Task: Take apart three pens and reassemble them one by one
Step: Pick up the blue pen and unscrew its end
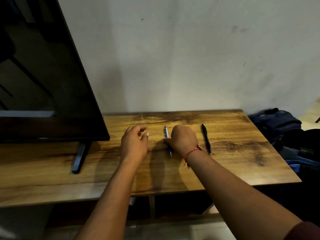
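Wood-grain tabletop (233, 153) carries two pens in view. The right hand (184, 137) curls its fingers and thumb around the middle of the white-and-blue pen (166, 133), hiding that stretch; both ends stick out. The black pen (206, 138) lies just right of that hand, untouched. The left hand (134, 142) hovers to the left, loosely curled and holding nothing. The contents of the blue backpack (277, 122) cannot be seen.

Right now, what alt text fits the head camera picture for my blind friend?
The right hand holds a white and blue pen on a wooden table; the left hand hovers beside it. A black pen lies to its right.
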